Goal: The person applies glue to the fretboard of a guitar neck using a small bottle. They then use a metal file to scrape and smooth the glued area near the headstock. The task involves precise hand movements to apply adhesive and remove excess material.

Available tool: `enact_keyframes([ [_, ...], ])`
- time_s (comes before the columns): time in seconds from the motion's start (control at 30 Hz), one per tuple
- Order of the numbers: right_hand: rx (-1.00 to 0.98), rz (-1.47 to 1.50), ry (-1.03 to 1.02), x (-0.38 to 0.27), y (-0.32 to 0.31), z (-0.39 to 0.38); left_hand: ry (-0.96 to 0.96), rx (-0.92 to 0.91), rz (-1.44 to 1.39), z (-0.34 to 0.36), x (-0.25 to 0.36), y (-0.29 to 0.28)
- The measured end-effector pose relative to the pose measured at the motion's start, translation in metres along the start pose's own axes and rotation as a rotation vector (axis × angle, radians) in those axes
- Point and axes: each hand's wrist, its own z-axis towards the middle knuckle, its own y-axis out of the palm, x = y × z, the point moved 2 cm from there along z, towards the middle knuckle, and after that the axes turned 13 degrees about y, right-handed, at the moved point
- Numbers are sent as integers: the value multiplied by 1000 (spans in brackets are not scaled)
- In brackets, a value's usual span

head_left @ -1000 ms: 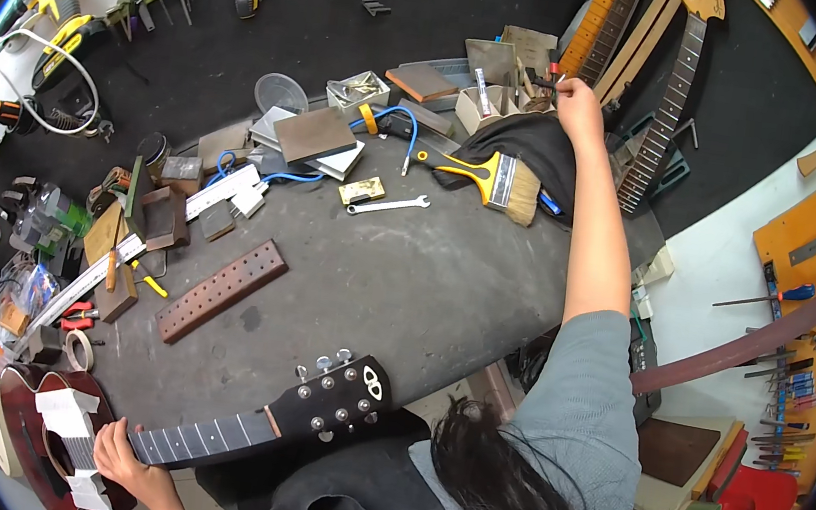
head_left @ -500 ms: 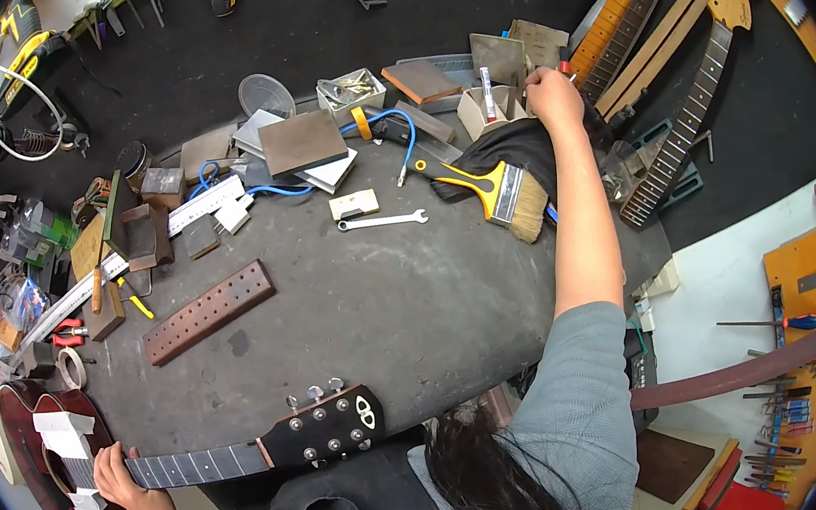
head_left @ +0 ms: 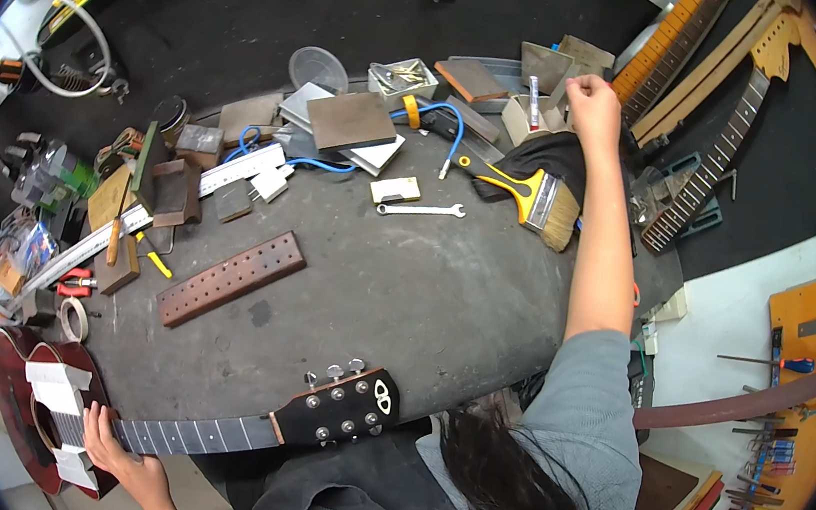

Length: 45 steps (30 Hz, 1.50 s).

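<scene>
My left hand (head_left: 109, 448) is closed on the neck of a dark red acoustic guitar (head_left: 29, 353), near its body, where white tape (head_left: 57, 376) lies across the top. The guitar's black headstock (head_left: 330, 412) points right. My right hand (head_left: 591, 105) is stretched to the back of the bench, fingers pinched beside a cream organizer box (head_left: 522, 119) holding a white tube (head_left: 533, 103); what the fingertips hold is too small to tell. Below that hand lie a black cloth (head_left: 542, 153) and a yellow-handled brush (head_left: 544, 205).
The grey bench (head_left: 392, 304) carries a drilled wooden block (head_left: 229, 277), a wrench (head_left: 421, 210), metal plates (head_left: 353, 123) and cluttered tools at left. Loose guitar necks (head_left: 716, 159) stand back right. A tool board (head_left: 802, 330) hangs at right.
The view has shifted. My left hand has slid slightly along the neck toward the guitar's body. My right hand stays pinched among the items at the back of the bench, moving only slightly.
</scene>
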Motion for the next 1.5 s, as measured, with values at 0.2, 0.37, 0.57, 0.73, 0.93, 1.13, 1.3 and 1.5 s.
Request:
enact_keyframes([
  [0.2,-732,756,-92,-91,-18,-98,67,314,-215,-22,-15,-21],
  [0.37,-1294,1002,-357,-210,-15,-244,-127,513,-1216,63,45,-37],
  [0.57,-1822,1087,-622,-305,7,-406,-271,-215,-2295,110,112,-43],
  [0.73,-2112,1063,-625,-331,40,-475,-403,-76,-2591,69,86,-23],
  [0.93,-2129,770,-469,-349,65,-494,-783,217,-2285,41,60,-34],
  [1.13,-2123,513,-341,-330,71,-489,-811,334,-1877,2,52,-52],
  [1.3,-2118,490,-451,-310,54,-490,-767,436,-1774,-37,84,-52],
  [1.5,-1928,527,-656,-289,42,-461,-664,528,-1437,-57,130,-51],
])
